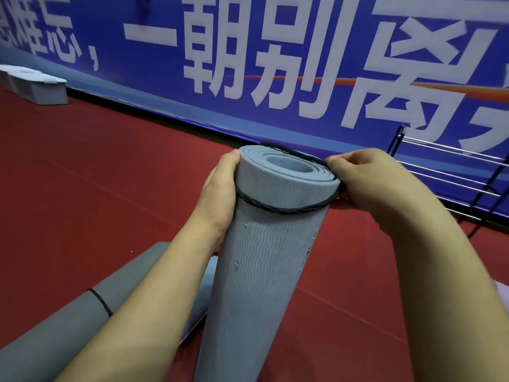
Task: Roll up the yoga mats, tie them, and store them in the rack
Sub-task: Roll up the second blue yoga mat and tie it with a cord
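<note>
A light grey rolled yoga mat (264, 257) stands upright in front of me, its spiral end facing up. A black elastic cord (278, 209) loops around its top, slanting across the front. My left hand (220, 194) grips the roll's left side near the top, over the cord. My right hand (369, 180) pinches the cord at the roll's upper right rim. A darker grey rolled mat (82, 307) with a black tie lies on the floor at lower left. The metal rack (446, 172) with thin bars stands at the right by the wall.
Red floor (96, 194) spreads all around. A blue banner wall (248, 64) with large white characters runs across the back. Grey and white blocks (38, 86) sit at the far left by the wall. Another pale mat edge (205, 296) lies behind my left forearm.
</note>
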`<move>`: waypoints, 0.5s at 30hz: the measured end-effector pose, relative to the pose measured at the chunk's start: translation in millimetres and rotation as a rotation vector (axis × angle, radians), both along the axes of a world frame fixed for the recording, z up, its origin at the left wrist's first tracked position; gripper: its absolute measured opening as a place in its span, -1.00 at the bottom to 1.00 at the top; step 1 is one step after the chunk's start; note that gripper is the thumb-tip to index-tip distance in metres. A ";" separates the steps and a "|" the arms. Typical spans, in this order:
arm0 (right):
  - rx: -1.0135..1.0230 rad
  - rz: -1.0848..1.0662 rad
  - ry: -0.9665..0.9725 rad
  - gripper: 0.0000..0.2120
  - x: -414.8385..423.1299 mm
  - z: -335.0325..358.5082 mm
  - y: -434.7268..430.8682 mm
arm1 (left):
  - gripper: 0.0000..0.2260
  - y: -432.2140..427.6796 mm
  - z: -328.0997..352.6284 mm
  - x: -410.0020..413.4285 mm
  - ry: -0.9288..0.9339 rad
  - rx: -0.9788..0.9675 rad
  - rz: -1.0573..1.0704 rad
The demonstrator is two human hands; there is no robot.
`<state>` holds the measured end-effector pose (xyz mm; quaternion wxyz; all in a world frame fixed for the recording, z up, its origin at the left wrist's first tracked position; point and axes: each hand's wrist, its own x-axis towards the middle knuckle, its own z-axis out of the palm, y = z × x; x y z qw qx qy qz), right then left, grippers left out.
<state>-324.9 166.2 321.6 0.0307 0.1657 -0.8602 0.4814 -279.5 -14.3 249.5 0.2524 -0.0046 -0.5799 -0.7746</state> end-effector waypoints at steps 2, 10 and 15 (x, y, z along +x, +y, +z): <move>0.117 -0.066 0.091 -0.62 -0.9 1.0 3.8 | -0.57 3.0 2.3 2.1 -0.001 -0.020 0.009; 0.179 -0.182 0.299 -0.65 -11.6 -8.2 -3.1 | -0.60 7.2 2.5 4.9 -0.040 0.004 0.077; 0.012 -0.238 0.254 -0.84 -25.9 -20.6 -5.7 | -0.68 3.8 3.6 7.1 0.011 0.067 0.060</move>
